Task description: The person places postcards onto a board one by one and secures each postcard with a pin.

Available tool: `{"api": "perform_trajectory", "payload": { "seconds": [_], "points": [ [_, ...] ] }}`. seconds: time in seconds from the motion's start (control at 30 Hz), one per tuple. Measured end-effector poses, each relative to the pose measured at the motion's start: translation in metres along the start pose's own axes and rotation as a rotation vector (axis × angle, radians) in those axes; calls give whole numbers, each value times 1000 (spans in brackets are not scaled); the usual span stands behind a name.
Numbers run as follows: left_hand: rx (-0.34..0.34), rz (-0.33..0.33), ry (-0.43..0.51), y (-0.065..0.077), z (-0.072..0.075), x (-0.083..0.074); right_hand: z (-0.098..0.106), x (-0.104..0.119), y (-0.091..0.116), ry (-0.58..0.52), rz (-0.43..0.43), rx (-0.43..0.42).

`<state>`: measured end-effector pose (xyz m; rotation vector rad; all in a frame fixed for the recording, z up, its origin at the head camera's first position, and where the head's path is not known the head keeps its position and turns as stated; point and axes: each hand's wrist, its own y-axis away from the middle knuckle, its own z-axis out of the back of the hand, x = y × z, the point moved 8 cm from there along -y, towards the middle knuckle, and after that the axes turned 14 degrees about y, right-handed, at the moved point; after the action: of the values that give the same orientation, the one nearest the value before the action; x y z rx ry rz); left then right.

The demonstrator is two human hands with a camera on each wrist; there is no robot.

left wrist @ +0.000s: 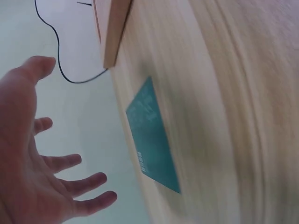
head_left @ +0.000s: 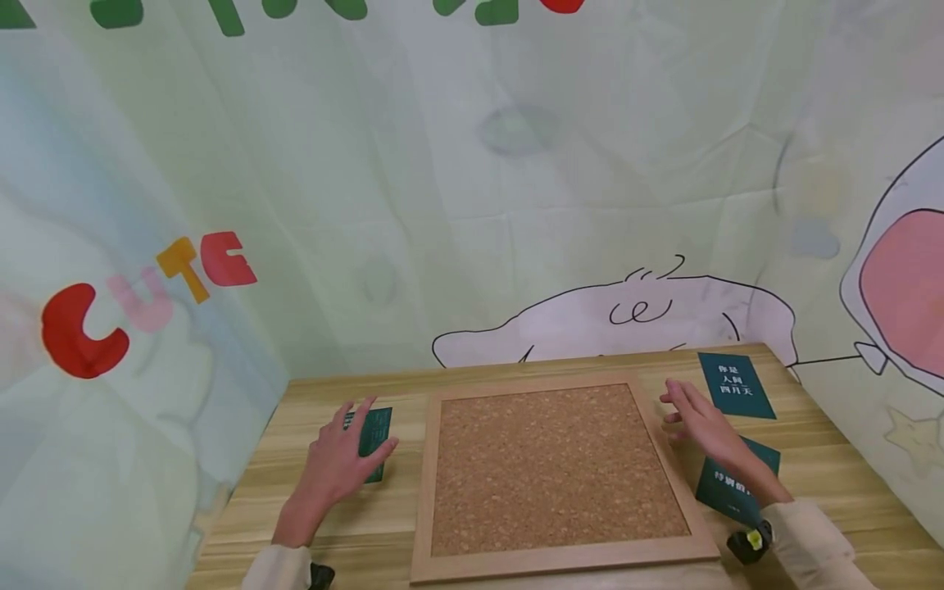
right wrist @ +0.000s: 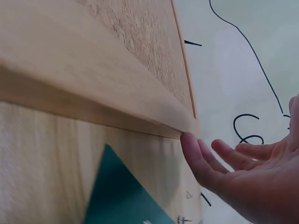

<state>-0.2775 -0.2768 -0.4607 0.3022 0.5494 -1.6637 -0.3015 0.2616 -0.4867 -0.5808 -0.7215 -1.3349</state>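
Holding nothing, both loosely spread hands (head_left: 335,460) (head_left: 708,428) flank a rectangular wood-framed cork board (head_left: 555,469); green rectangular cards (head_left: 377,429) (head_left: 737,385) (head_left: 726,492) lie off it.

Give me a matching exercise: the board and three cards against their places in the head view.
1. cork board
2. left card
3. farther right-hand card
4. nearer right-hand card

A. partly hidden behind right forearm
B. between left grip and right grip
C. near table's far right corner
D. partly hidden behind left grip

Pairs: 1-B; 2-D; 3-C; 4-A
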Motion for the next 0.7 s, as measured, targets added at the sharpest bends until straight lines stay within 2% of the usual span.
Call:
{"api": "perform_trajectory", "payload": {
  "seconds": [0.13, 0.37, 0.53, 0.7],
  "points": [
    [28, 76, 8, 2, -1, 16, -4, -8, 1, -54, -61, 39],
    [72, 208, -4, 5, -7, 41, -11, -16, 4, -7, -171, 80],
    [85, 264, -3, 7, -9, 49, -16, -19, 4, 36, -215, 114],
    [75, 297, -3, 8, -11, 53, -19, -21, 2, 107, -216, 135]
  ]
}}
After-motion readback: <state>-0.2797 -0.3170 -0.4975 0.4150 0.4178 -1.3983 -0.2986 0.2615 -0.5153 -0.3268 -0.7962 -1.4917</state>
